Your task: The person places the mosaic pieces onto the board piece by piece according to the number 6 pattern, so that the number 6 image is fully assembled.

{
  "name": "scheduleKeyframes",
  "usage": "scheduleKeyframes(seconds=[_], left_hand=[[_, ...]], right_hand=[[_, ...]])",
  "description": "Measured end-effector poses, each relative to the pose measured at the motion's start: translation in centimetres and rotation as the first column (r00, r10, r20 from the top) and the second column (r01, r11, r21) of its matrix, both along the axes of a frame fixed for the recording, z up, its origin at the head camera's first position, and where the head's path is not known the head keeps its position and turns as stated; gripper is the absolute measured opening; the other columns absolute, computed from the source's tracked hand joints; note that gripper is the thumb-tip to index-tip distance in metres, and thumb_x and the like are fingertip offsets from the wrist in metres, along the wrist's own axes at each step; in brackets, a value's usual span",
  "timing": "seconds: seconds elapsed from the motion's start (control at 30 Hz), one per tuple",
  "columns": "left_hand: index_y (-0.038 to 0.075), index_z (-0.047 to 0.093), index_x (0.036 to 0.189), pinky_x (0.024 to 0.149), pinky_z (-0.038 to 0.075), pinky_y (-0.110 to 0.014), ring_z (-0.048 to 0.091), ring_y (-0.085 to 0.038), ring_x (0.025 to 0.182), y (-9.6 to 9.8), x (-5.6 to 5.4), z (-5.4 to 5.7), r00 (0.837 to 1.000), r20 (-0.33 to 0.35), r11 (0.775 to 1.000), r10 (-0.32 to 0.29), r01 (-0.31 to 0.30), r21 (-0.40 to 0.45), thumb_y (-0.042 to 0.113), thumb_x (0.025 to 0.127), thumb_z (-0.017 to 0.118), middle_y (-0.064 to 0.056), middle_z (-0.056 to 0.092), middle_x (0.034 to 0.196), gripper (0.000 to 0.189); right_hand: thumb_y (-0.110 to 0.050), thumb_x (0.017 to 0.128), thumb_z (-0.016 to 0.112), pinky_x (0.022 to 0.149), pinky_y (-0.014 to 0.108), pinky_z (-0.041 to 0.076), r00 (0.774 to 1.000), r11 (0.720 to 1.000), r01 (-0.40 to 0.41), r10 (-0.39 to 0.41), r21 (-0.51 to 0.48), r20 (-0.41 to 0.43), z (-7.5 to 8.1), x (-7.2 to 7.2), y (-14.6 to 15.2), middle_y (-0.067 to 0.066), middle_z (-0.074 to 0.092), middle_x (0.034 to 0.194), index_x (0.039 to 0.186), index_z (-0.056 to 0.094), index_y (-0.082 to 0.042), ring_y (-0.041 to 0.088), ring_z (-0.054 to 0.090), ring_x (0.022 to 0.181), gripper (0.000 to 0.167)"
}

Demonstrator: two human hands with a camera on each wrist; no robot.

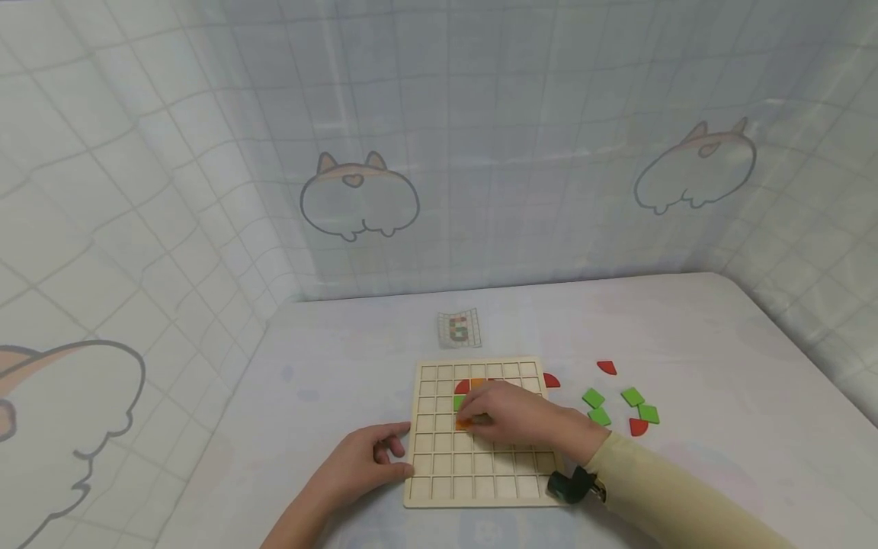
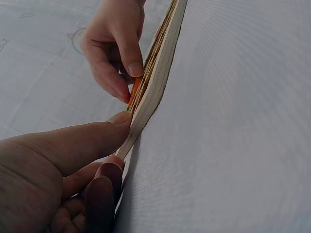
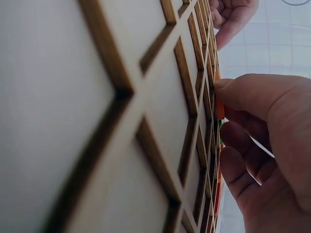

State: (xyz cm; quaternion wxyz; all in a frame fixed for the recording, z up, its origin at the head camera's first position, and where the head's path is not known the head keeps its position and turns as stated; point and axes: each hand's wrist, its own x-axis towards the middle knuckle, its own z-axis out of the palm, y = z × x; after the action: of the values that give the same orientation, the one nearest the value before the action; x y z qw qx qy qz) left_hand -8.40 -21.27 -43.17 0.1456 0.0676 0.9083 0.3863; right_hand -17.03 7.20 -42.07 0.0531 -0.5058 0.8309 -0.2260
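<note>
A pale wooden grid board point(image 1: 453, 488) lies on the table. My right hand point(image 1: 511, 412) is over its middle and pinches an orange tile point(image 3: 220, 104) between thumb and fingers, at a cell of the grid. Beyond those fingers, a red quarter-round tile point(image 1: 463, 386), another orange tile point(image 1: 478, 382) and a green tile point(image 1: 458, 402) sit in cells; the hand covers part of this group. At the board's left edge, my left hand point(image 1: 363, 461) touches the rim with thumb and index finger spread apart, the other fingers bent.
Right of the board lie several loose green tiles point(image 1: 593, 398) and red quarter-round tiles point(image 1: 607, 367). One red piece point(image 1: 552, 380) is beside the board's right edge. Behind the board is a small pattern sheet point(image 1: 459, 329). A draped grid-print cloth point(image 1: 480, 213) surrounds the table.
</note>
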Motion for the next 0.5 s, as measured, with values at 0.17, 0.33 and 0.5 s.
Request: scheduleKeyframes(seconds=[0.17,0.33,0.5], left_hand=[[0.012,0.063,0.133,0.059,0.043,-0.027,0.053,-0.013,0.07,0.02,-0.07,-0.06,1.0,0.004,1.0,0.002,-0.002,0.002,0.041,0.074,0.086,0.01,0.061,0.09,0.069],[0.011,0.064,0.133,0.058,0.043,-0.027,0.053,-0.014,0.07,0.05,-0.1,-0.01,1.0,0.015,1.0,0.009,-0.01,0.005,0.041,0.074,0.086,0.009,0.061,0.089,0.07],[0.012,0.063,0.133,0.058,0.043,-0.027,0.054,-0.013,0.07,0.01,-0.18,-0.11,1.0,0.02,1.0,0.011,-0.011,-0.005,0.042,0.074,0.086,0.01,0.062,0.09,0.07]], right_hand=[[-0.023,0.092,0.073,0.095,0.027,0.044,1.0,1.0,-0.015,0.015,-0.019,-0.016,-0.12,-0.15,0.1,-0.015,0.069,0.108,0.108,0.079,-0.019,0.003,0.06,0.106,0.017],[-0.023,0.092,0.073,0.094,0.028,0.045,0.999,1.0,-0.019,0.019,-0.008,-0.037,-0.27,-0.23,0.14,-0.014,0.07,0.109,0.108,0.079,-0.021,0.003,0.061,0.105,0.017],[-0.025,0.093,0.071,0.093,0.028,0.046,0.996,0.999,-0.037,0.04,0.038,-0.084,-0.26,-0.09,0.11,-0.014,0.07,0.111,0.109,0.079,-0.022,0.005,0.062,0.104,0.018]])
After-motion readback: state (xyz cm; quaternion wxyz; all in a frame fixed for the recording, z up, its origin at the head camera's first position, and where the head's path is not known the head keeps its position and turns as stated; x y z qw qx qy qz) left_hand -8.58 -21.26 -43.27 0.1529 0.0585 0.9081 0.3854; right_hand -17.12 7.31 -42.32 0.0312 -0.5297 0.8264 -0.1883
